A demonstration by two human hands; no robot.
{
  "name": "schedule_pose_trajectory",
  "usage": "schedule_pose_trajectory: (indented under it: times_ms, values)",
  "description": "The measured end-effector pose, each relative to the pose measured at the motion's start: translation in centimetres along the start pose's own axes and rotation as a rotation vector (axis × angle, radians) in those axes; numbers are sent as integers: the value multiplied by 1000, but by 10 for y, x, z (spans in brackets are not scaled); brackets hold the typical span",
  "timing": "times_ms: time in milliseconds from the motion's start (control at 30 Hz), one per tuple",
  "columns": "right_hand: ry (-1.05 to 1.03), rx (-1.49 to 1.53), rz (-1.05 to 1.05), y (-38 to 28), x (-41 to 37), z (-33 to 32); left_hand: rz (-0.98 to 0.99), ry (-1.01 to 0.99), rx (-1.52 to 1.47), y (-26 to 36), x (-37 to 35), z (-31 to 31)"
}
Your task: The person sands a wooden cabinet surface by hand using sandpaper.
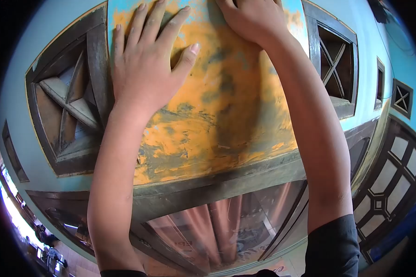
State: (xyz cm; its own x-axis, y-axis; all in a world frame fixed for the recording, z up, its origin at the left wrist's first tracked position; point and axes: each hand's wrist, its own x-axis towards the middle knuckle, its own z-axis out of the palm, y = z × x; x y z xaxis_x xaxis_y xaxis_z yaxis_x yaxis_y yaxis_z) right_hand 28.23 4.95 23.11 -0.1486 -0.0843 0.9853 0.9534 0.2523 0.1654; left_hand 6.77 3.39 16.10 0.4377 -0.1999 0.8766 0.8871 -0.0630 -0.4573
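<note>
From the head camera, looking up the wall: both arms reach overhead and both hands lie on the orange patch point(217, 115), a broad smeared panel on the blue wall point(46, 37).

The left hand point(143, 69) lies flat on it, palm down. Its fingers point(173, 27) are spread and straight, with the thumb swung out to the side. Nothing is pinched or held; the skin simply touches the surface. The right hand point(252, 18) also rests on the patch, but the top edge of the picture cuts off its fingers, so I cannot tell whether they are spread or drawn together.

The orange runs from beyond the fingertips, under both palms and down past the wrists to the wooden lintel point(217, 182) near the elbows. As for progress, the coat looks uneven to me. It is bright orange below the left wrist, while grey-dark streaks show through between the two forearms and blue shows at the top corners, so I would say it is partly covered and far from even.

Just outside the left little finger sits a framed vent with crossed slats point(67, 101), and its twin point(335, 64) sits beyond the right forearm. Below the lintel, near the dark sleeve point(333, 244), a glass pane point(217, 231) shows pinkish folds behind it — a curtain, perhaps
</note>
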Motion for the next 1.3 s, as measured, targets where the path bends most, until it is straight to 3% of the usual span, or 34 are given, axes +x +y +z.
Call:
schedule_pose_trajectory:
  times_ms: [133, 233, 300, 400, 500, 567, 600, 633, 700, 767, 833, 900, 933, 1000, 1033, 1100, 1167, 1300]
  values:
    - [-28, -1, -215, -23, -36, -12, -32, -76, -3, 0, 1, -2]
    - [-88, -73, -141, 5, -7, -4, -99, -220, 22, 4, 7, -14]
    - [121, -19, -35, 15, 20, 13, -98, -243, 47, 6, 9, -19]
    - [85, 47, -131, -25, 12, 8, -49, 38, -20, -3, -3, 5]
    - [-25, 64, -335, -39, -13, 1, -113, 41, 0, -8, -5, 10]
    - [46, 56, -357, -9, 3, 12, -118, 49, 27, -8, -5, 11]
    - [74, -38, -230, 13, 18, 14, -116, 49, 34, -8, -6, 11]
    - [111, 75, -124, 23, 31, 7, -117, 49, 37, -8, -6, 12]
    - [90, 65, -27, 22, 30, -5, -125, 42, 53, -8, -5, 12]
    - [79, 55, -56, 0, 20, -1, -140, 21, 61, -7, -5, 11]
    - [172, -56, -327, -15, -2, 27, -130, 23, 56, -11, -6, 13]
    - [40, 16, -439, -18, -31, 11, -134, 27, 56, -11, -6, 14]
    - [-9, 35, -415, -9, -33, -6, -139, 28, 54, -9, -6, 14]
    - [118, -111, -309, 30, -16, 10, -134, 45, 46, -10, -6, 14]
    - [42, 10, -113, 36, -3, -1, -117, 53, 33, -12, -5, 14]
    - [61, -88, 19, 30, 1, 4, -105, 53, 30, -11, -6, 14]
    - [77, -58, -55, 0, -23, -7, -117, 47, 59, -8, -6, 12]
    - [-24, 24, -435, -2, -47, 1, -138, -19, 44, -11, -5, 10]
